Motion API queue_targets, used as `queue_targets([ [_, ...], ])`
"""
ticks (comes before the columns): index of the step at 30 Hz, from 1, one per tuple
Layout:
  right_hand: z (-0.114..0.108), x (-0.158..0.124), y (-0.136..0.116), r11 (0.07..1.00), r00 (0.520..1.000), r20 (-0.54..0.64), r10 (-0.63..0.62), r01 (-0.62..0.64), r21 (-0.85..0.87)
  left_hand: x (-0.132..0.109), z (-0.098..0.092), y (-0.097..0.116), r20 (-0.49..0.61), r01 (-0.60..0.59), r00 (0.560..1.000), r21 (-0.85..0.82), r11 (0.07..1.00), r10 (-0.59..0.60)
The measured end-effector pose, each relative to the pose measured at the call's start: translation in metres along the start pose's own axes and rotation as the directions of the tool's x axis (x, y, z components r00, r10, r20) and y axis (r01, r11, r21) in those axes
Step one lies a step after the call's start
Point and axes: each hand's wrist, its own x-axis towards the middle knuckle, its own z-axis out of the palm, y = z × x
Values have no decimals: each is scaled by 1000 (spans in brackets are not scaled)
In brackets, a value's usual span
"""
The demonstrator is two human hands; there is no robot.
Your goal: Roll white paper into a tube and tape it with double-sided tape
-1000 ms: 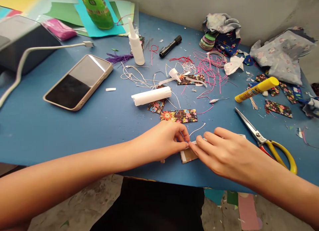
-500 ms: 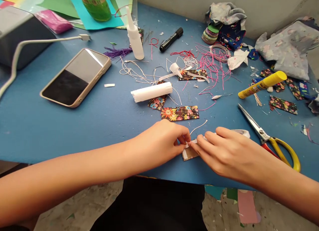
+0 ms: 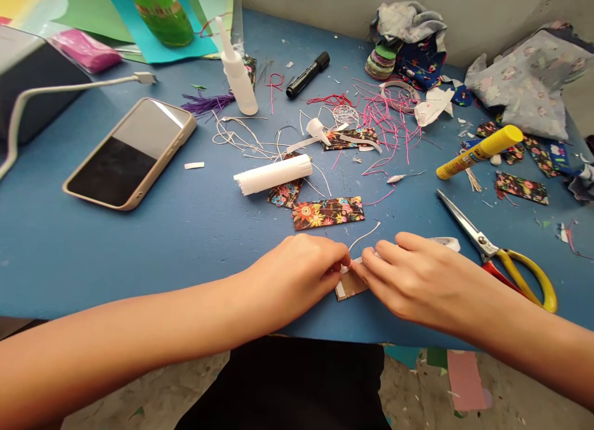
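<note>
A small brown cardboard piece (image 3: pixel 353 284) with white strips along its edges lies near the table's front edge. At its upper left part, my left hand (image 3: pixel 309 266) has its fingertips pinched together; what is between them is too small to make out. My right hand (image 3: pixel 408 272) rests over the right part of the piece, fingers close together and pressing on it. A thin white string (image 3: pixel 365 234) sticks up behind the fingertips. Partly hidden behind my right hand is a white object (image 3: pixel 448 243). A floral fabric strip (image 3: pixel 328 213) lies just beyond my left hand.
Scissors (image 3: pixel 496 250) lie open at the right, by my right forearm. A yellow glue stick (image 3: pixel 480 151) stands behind them. A white roll (image 3: pixel 273 174), a glue bottle (image 3: pixel 240 83), a black marker (image 3: pixel 308 75), tangled threads (image 3: pixel 383 111) and a phone (image 3: pixel 132 153) lie farther back.
The whole view has shifted slightly, so the table items appear a little farther left. My hands remain at the cardboard piece, with the left fingers bunched slightly closer together.
</note>
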Motion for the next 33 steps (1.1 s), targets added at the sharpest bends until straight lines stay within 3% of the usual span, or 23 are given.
queue_targets([
  [17, -1, 0, -4, 999, 998, 62, 16, -14, -33, -1, 3, 1, -7, -34, 999, 71, 997, 35],
  [25, -2, 0, -2, 999, 1000, 27, 16, -15, -31, -6, 3, -1, 4, -59, 998, 70, 996, 59],
  [33, -1, 0, -4, 999, 1000, 25, -2, 2, -36, -3, 5, -1, -61, -73, 995, 98, 992, 80],
])
